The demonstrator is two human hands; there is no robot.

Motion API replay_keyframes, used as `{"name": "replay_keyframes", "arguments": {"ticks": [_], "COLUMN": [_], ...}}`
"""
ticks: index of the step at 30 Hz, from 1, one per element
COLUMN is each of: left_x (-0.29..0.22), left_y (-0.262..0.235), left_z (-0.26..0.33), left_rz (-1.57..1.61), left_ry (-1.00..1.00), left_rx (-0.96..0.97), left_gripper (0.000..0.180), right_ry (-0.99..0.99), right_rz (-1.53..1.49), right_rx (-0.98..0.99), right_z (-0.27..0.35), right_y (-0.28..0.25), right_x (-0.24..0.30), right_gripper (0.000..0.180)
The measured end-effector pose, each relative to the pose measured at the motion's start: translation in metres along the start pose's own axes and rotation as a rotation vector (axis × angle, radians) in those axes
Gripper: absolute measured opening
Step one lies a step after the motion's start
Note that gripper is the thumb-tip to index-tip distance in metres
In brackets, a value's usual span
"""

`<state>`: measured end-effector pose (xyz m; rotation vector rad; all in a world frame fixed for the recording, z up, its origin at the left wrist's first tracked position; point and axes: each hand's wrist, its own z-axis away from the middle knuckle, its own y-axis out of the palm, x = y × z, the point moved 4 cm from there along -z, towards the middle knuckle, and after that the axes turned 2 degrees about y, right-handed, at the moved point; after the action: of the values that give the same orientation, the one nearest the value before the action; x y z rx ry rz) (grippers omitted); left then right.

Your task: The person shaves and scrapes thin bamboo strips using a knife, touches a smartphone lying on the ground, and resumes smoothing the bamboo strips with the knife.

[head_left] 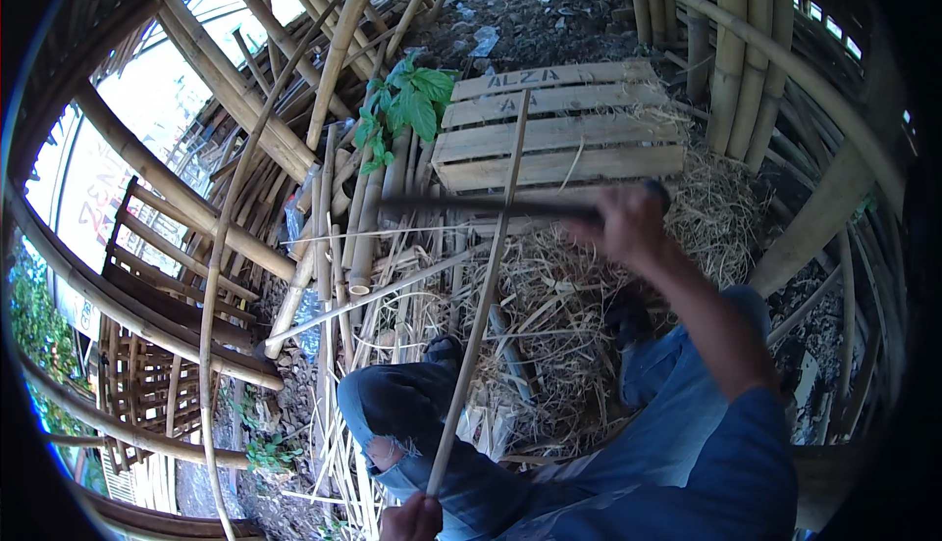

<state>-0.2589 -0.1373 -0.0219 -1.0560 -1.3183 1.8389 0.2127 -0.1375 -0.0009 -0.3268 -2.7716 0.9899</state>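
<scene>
My right hand [630, 223] is closed round the handle of a long dark machete [446, 205], its blade pointing left and lying nearly level across the view. In my left hand [410, 519], at the lower edge, is the near end of a long split bamboo strip [478, 330]. The strip slants up and away, its far end over a slatted wooden crate [559, 129]. Blade and strip cross in front of the crate; whether the edge touches or has entered the strip, I cannot tell. My left fingers are partly cut off by the frame.
Shavings [549, 296] cover the ground between my bent legs. Cut bamboo poles [365, 237] and a leafy green plant [417, 100] are left of the crate. Upright bamboo poles [736, 60] stand at right; a bamboo framework [211, 276] rises at left.
</scene>
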Motion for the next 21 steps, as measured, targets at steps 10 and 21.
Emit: {"name": "replay_keyframes", "arguments": {"ticks": [10,21], "left_x": [-0.004,-0.003], "left_y": [0.006,0.015], "left_z": [0.017,0.025], "left_rz": [0.841,0.636], "left_ry": [-0.507,-0.479], "left_rx": [0.007,-0.033], "left_gripper": [0.035,0.038], "right_ry": [0.003,-0.02], "right_rz": [-0.034,0.069], "right_rx": [-0.049,-0.016], "right_z": [0.011,0.015], "right_y": [-0.013,-0.002], "right_x": [0.018,0.014], "right_gripper": [0.062,0.059]}}
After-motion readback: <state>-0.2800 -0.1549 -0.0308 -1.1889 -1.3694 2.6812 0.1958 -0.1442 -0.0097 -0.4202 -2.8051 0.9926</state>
